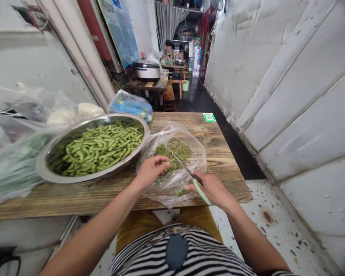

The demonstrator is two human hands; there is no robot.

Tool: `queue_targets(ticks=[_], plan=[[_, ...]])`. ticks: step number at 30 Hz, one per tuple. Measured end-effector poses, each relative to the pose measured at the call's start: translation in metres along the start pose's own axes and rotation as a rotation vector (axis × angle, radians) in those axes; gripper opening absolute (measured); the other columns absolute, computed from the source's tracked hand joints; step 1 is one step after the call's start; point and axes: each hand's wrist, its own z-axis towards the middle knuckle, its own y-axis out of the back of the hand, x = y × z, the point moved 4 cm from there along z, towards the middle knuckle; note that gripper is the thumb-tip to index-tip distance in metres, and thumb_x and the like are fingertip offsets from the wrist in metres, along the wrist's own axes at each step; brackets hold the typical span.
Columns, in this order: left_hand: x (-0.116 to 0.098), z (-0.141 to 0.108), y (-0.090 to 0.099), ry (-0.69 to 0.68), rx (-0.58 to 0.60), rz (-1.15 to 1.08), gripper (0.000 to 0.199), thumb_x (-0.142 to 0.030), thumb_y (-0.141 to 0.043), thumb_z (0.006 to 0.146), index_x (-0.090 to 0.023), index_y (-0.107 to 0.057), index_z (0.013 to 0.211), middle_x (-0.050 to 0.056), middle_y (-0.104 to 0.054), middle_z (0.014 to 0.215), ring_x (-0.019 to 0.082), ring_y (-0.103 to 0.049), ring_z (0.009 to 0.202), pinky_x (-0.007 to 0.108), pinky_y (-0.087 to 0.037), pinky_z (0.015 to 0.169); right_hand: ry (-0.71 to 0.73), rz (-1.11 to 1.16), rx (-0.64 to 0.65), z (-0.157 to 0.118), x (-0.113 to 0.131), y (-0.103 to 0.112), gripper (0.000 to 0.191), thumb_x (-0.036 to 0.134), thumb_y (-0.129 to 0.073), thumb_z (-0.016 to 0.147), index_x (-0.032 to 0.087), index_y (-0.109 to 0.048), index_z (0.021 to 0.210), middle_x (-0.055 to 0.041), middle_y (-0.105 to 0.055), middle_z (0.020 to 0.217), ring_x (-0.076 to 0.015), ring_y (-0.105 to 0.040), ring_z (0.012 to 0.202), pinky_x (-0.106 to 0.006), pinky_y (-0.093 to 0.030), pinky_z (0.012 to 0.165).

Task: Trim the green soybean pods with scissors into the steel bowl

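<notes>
My left hand pinches a green edamame pod above a clear plastic bag that lies open on the wooden table. My right hand is shut around green-handled scissors, whose steel blades point at that pod. Inside the bag lies a heap of green pod trimmings. To the left, a wide stainless steel bowl holds several green edamame pods, close to my left hand.
Plastic bags crowd the table's left side, with a blue-filled bag behind the bowl. A green QR sign lies at the far edge. A white wall runs along the right. Beyond the table, a person sits near a rice cooker.
</notes>
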Motion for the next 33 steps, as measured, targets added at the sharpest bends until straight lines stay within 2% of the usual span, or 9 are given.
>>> queue_targets(ticks=[4, 10, 18, 23, 26, 30, 33], plan=[[0.003, -0.001, -0.004, 0.048, -0.019, -0.095, 0.041, -0.046, -0.078, 0.058, -0.015, -0.067, 0.083, -0.004, -0.055, 0.056, 0.009, -0.045, 0.049, 0.022, -0.036, 0.051, -0.002, 0.024, 0.013, 0.000, -0.002, -0.001, 0.042, 0.059, -0.057, 0.084, 0.019, -0.064, 0.096, -0.0040, -0.066, 0.076, -0.0185, -0.060, 0.070, -0.023, -0.034, 0.061], [0.002, -0.005, -0.005, 0.092, -0.026, -0.182, 0.042, -0.045, -0.080, 0.057, -0.014, -0.069, 0.083, -0.004, -0.056, 0.055, 0.008, -0.045, 0.050, 0.022, -0.035, 0.051, 0.039, 0.073, 0.042, 0.003, -0.003, -0.004, 0.043, 0.060, -0.057, 0.084, 0.020, -0.063, 0.094, -0.0034, -0.066, 0.079, -0.0191, -0.061, 0.073, -0.023, -0.036, 0.064], [-0.002, -0.010, -0.008, 0.118, -0.008, -0.220, 0.041, -0.044, -0.081, 0.055, -0.014, -0.069, 0.081, -0.003, -0.057, 0.059, 0.007, -0.044, 0.050, 0.021, -0.033, 0.049, 0.070, 0.154, 0.054, 0.007, -0.003, -0.011, 0.046, 0.062, -0.057, 0.083, 0.017, -0.066, 0.083, -0.0009, -0.064, 0.072, -0.0174, -0.059, 0.069, -0.022, -0.036, 0.061], [-0.002, -0.010, -0.012, 0.142, -0.038, -0.414, 0.040, -0.037, -0.085, 0.052, -0.013, -0.065, 0.077, -0.004, -0.055, 0.058, 0.005, -0.043, 0.050, 0.020, -0.032, 0.049, 0.089, 0.275, 0.030, 0.012, -0.008, -0.027, 0.047, 0.062, -0.055, 0.084, 0.016, -0.064, 0.078, 0.0025, -0.057, 0.065, -0.0129, -0.051, 0.062, -0.021, -0.036, 0.060], [-0.002, -0.008, -0.014, 0.116, -0.077, -0.512, 0.040, -0.034, -0.086, 0.050, -0.012, -0.065, 0.077, -0.004, -0.056, 0.061, 0.004, -0.042, 0.051, 0.019, -0.033, 0.050, 0.085, 0.292, 0.011, 0.014, -0.009, -0.029, 0.047, 0.061, -0.057, 0.083, 0.015, -0.062, 0.075, 0.0028, -0.055, 0.063, -0.0124, -0.050, 0.061, -0.020, -0.036, 0.059], [-0.001, -0.008, -0.014, 0.057, -0.135, -0.423, 0.038, -0.038, -0.083, 0.056, -0.012, -0.066, 0.078, -0.003, -0.059, 0.062, 0.006, -0.047, 0.053, 0.019, -0.036, 0.051, 0.081, 0.211, -0.013, 0.011, -0.005, -0.017, 0.043, 0.058, -0.058, 0.084, 0.016, -0.063, 0.083, -0.0005, -0.062, 0.072, -0.0153, -0.056, 0.068, -0.021, -0.037, 0.062], [-0.003, -0.011, -0.015, 0.021, -0.083, -0.340, 0.037, -0.043, -0.077, 0.064, -0.014, -0.062, 0.082, 0.002, -0.065, 0.066, 0.012, -0.059, 0.061, 0.022, -0.043, 0.056, 0.085, 0.149, 0.018, 0.006, 0.000, -0.009, 0.040, 0.056, -0.058, 0.085, 0.017, -0.065, 0.093, -0.0035, -0.067, 0.081, -0.0182, -0.061, 0.075, -0.023, -0.038, 0.065]])
